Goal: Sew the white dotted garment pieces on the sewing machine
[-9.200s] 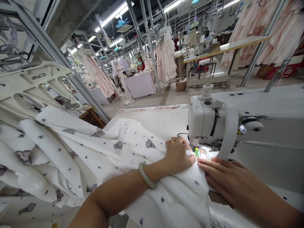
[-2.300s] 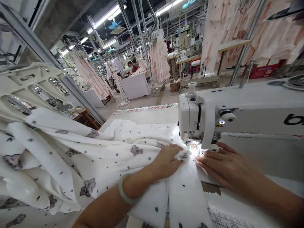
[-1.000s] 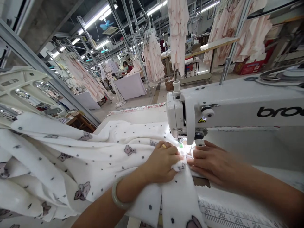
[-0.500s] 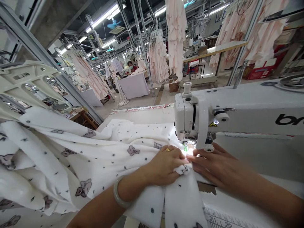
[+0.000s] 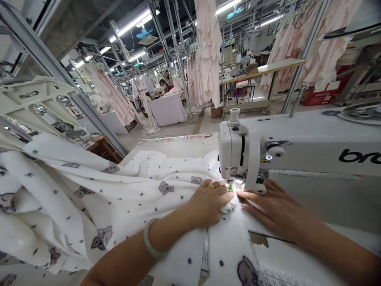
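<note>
White fleecy fabric [image 5: 178, 198] printed with bears and dark dots runs under the needle area of a white sewing machine [image 5: 297, 139]. My left hand [image 5: 208, 202], wearing a yellow ring and a pale bangle, is closed on a bunched fold of it just left of the lit presser foot [image 5: 230, 184]. To the right of the needle, my right hand [image 5: 276, 206] lies with its fingers stretched out, the fingertips touching the fabric edge. Something small and green shows at the presser foot. The stitching point is partly hidden by my left fingers.
A printed measuring scale [image 5: 276, 276] lies along the table's front edge. At the left, fabric drapes from a cream frame [image 5: 38, 99]. Pink garments [image 5: 206, 51] hang beyond the machine, and a person [image 5: 163, 85] sits at a far table.
The fabric below my hands has shifted, showing more of a bear print at the front. My right hand's fingers have moved slightly; my left hand stays on the fold, closer to the foot.
</note>
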Motion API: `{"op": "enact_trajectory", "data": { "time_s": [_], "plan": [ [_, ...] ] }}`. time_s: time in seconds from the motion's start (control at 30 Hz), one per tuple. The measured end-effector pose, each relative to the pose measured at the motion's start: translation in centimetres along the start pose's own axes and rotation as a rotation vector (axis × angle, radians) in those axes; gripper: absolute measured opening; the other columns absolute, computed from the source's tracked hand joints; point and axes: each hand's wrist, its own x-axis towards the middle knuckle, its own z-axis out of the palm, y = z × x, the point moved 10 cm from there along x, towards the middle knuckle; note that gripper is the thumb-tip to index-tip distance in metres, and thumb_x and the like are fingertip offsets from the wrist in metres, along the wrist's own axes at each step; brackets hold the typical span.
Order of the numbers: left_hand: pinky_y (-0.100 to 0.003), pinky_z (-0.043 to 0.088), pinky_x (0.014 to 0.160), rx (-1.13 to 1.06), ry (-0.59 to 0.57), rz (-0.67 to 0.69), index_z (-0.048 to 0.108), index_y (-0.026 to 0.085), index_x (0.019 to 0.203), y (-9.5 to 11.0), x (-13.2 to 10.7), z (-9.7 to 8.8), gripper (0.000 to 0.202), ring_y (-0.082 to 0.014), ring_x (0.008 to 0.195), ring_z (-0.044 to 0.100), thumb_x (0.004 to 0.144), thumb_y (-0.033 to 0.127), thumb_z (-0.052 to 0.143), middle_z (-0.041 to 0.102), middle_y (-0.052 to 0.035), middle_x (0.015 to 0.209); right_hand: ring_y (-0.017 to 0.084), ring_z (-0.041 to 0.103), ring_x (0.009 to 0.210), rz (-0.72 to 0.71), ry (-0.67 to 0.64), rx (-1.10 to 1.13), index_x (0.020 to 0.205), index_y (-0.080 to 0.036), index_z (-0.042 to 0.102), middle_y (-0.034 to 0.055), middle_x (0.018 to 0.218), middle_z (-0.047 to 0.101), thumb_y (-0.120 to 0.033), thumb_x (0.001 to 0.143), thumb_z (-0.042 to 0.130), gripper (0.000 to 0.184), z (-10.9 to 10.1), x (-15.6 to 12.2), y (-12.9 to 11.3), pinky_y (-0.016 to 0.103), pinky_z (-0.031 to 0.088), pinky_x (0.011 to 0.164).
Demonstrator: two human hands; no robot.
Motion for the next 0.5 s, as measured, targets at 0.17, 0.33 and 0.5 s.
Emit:
{"op": "enact_trajectory", "data": {
  "time_s": [0.17,0.33,0.5],
  "plan": [
    [-0.045,0.037,0.12,-0.072,0.009,-0.013,0.056,0.019,0.138,-0.4,0.1,0.2,0.055,-0.0283,0.141,0.051,0.084,0.012,0.059,0.066,-0.0076,0.138,0.025,0.07,0.083,-0.013,0.014,-0.038,0.121,-0.025,0.072,0.0042,0.089,0.075,-0.037,0.109,0.043,0.034,0.0,0.2,0.2,0.05,0.05,0.094],
    [-0.048,0.033,0.125,-0.125,-0.007,-0.033,0.057,0.02,0.14,-0.6,-0.1,-0.2,0.054,-0.0276,0.145,0.048,0.086,0.012,0.061,0.063,-0.0084,0.143,0.027,0.071,0.088,0.007,0.035,-0.067,0.106,-0.022,0.076,0.0065,0.087,0.075,-0.033,0.11,0.039,0.038,-2.1,1.1,-0.1,0.048,0.055,0.09],
    [-0.065,0.023,0.128,-0.123,0.078,-0.154,0.033,0.015,0.159,0.7,-4.3,-2.1,0.065,-0.0355,0.159,0.027,0.098,0.022,0.054,0.038,-0.0166,0.166,0.026,0.075,0.1,0.103,0.142,-0.019,0.129,-0.029,0.072,0.0062,0.119,0.077,-0.041,0.105,0.051,0.034,-3.6,-5.3,-4.4,0.037,0.062,0.08]
  ]
}}
